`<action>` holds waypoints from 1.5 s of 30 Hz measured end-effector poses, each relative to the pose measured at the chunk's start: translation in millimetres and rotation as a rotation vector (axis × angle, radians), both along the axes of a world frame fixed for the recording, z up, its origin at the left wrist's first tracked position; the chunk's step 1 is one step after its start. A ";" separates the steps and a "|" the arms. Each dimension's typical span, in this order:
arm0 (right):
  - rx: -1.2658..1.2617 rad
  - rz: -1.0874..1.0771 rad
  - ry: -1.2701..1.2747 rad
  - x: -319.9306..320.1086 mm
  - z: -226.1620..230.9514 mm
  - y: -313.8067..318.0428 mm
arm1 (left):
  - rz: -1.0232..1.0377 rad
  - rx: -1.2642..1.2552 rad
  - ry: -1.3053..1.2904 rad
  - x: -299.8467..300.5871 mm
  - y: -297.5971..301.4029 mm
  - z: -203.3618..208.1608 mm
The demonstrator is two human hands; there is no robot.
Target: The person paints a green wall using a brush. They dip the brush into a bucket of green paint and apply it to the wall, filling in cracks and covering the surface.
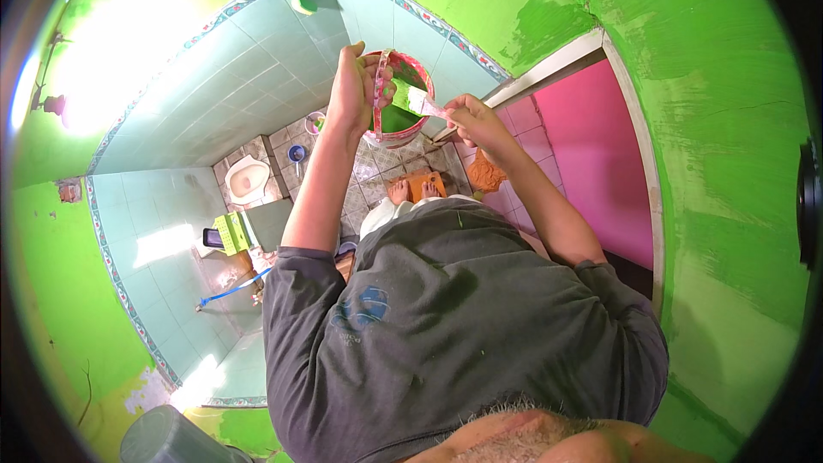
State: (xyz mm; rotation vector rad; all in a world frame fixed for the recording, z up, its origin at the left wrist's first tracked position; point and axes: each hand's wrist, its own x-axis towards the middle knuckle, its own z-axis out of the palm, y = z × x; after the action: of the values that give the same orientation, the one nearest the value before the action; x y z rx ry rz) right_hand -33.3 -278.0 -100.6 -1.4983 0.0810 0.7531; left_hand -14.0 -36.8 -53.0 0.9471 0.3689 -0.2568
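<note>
At the frame's upper centre, the left hand (354, 90) grips a red bucket (417, 132) by its handle (377, 111); the right hand (477, 123) pinches a paintbrush (420, 102) over green paint (397, 121).

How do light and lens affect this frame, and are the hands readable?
Head view: the upper-left wall is blown out to white; glare patches lie on the left tiles; the door frame bends and the corners go black; the left hand, right hand, brush and bucket read clearly.
</note>
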 end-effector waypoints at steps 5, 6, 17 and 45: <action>-0.045 0.030 -0.044 -3.7 -3.5 -3.2 | 0.013 -0.022 0.006 0.4 -1.7 -4.8; -0.063 0.037 -0.073 -5.2 -3.2 -3.2 | 0.010 -0.027 0.010 1.8 -1.4 -7.0; -0.027 -0.078 -0.235 -19.6 -18.4 -14.5 | 0.052 -0.037 0.015 3.6 3.8 -6.9; 0.267 -0.640 -0.140 125.2 14.7 -3.2 | 0.159 -0.019 0.210 -62.7 27.3 -67.4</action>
State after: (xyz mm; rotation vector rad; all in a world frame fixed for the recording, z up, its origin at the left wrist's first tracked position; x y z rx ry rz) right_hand 91.9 -281.2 -85.9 -1.1657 0.3246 0.1349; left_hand -76.7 -9.5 -120.4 0.8690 0.6314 -0.2143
